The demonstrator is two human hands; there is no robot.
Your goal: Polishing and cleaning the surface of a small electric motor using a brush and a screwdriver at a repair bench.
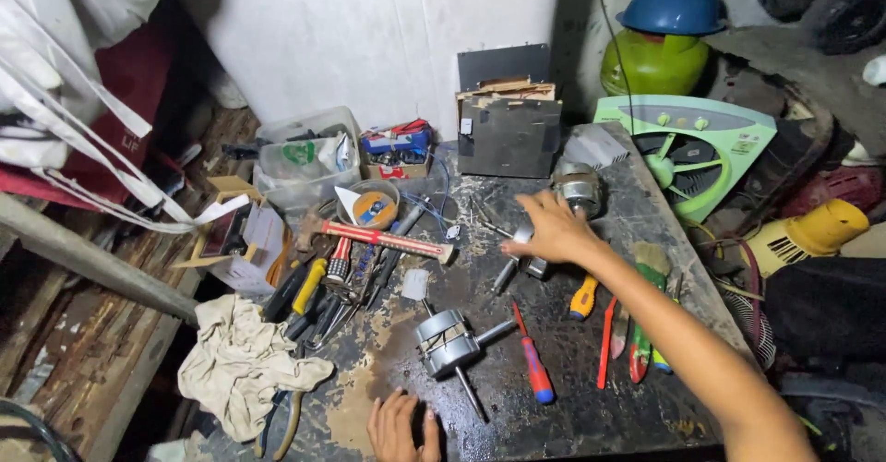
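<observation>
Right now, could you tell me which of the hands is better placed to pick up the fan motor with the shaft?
Probably the left hand: it rests flat just below the fan motor, while the right hand reaches farther away.

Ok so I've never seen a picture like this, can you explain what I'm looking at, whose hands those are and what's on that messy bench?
This is one picture from a camera worn on a person's head, looking down at their own two bare hands; there is no machine. The right hand reaches across a dark, stained workbench and rests on a small metal part; whether it grips it is hard to tell. The left hand lies flat at the near edge, holding nothing. Between them lies a small motor core with a shaft. Around it: a red-handled screwdriver, an orange-handled one, a hammer, a crumpled rag and a green fan beyond the bench.
</observation>
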